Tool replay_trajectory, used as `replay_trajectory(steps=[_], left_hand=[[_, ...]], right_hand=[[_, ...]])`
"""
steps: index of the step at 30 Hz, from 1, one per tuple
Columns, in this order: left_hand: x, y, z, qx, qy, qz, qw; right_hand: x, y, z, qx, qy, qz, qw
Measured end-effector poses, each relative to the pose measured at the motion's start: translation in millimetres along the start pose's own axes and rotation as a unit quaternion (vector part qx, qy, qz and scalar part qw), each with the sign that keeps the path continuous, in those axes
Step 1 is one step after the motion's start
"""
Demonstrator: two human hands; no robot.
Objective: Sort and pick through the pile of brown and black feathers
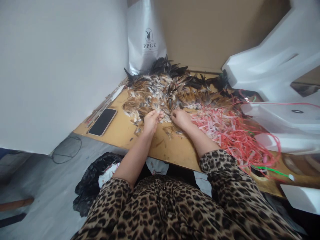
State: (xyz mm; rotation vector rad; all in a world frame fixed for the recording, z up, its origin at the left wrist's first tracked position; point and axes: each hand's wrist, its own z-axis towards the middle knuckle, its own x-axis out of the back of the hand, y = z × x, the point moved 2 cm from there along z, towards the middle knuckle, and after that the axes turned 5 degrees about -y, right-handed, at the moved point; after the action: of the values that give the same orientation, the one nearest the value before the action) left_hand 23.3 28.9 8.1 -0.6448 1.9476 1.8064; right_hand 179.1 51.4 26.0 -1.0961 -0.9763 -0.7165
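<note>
A loose heap of feathers (150, 90), brown, cream and black, spreads over the yellowish tabletop (117, 133). At its near edge my left hand (151, 121) has thumb and fingers pinched together, with a pale feather at the tips. Close by on the right, my right hand (182, 119) is curled shut against the front of the heap; what lies in its fingers is hidden. Small loose feathers (170, 131) are scattered on the wood below both hands. Beside my right forearm lies a tangle of pink and red strips (225, 130).
A phone (103, 122) rests at the table's left. Behind the feathers stands a white printed bag (147, 58) against the wall. Large white machine-like parts (270, 63) take up the right side. A black plastic bag (91, 181) and a cable (67, 151) are on the floor.
</note>
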Motion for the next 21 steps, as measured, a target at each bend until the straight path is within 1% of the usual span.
replay_trajectory(steps=[1, 3, 4, 5, 6, 8, 10, 11, 13, 14, 15, 17, 19, 21], left_hand=[[0.5, 0, 0, 0.001, 0.007, -0.002, 1.0], [1.4, 0, 1, 0.002, 0.018, -0.008, 1.0], [1.7, 0, 1, 0.002, 0.022, -0.013, 1.0], [1.8, 0, 2, 0.003, 0.024, -0.017, 1.0], [1.8, 0, 2, 0.004, 0.024, -0.021, 0.999], [1.2, 0, 2, 0.008, 0.021, -0.024, 0.999], [-0.2, 0, 1, 0.017, 0.011, -0.018, 1.0], [-1.1, -1, 0, 0.023, 0.002, -0.012, 1.0], [-3.1, -2, -1, 0.041, -0.022, 0.001, 0.999], [-4.0, -3, -2, 0.05, -0.036, 0.008, 0.998], [-4.8, -4, -3, 0.059, -0.052, 0.014, 0.997], [-6.1, -6, -5, 0.073, -0.083, 0.025, 0.994], [-7.1, -7, -6, 0.081, -0.106, 0.031, 0.991], [-8.0, -8, -8, 0.088, -0.114, 0.031, 0.989]], right_hand=[[0, 2, 1, 0.0, 0.0, 0.031, 1.0], [0, 6, 4, -0.01, 0.0, 0.136, 0.991], [0, 8, 5, -0.026, -0.002, 0.203, 0.979], [0, 10, 6, -0.05, -0.006, 0.274, 0.96], [0, 11, 7, -0.077, -0.012, 0.344, 0.936], [0, 11, 6, -0.119, -0.033, 0.471, 0.874], [1, 7, 5, -0.134, -0.056, 0.569, 0.81], [2, 5, 5, -0.136, -0.065, 0.605, 0.782], [4, 1, 3, -0.14, -0.077, 0.655, 0.739], [5, -1, 3, -0.142, -0.083, 0.67, 0.724], [6, -3, 2, -0.142, -0.089, 0.68, 0.714], [6, -6, 1, -0.134, -0.099, 0.689, 0.705], [4, -9, 1, -0.125, -0.104, 0.688, 0.707], [0, -11, 1, -0.118, -0.097, 0.688, 0.709]])
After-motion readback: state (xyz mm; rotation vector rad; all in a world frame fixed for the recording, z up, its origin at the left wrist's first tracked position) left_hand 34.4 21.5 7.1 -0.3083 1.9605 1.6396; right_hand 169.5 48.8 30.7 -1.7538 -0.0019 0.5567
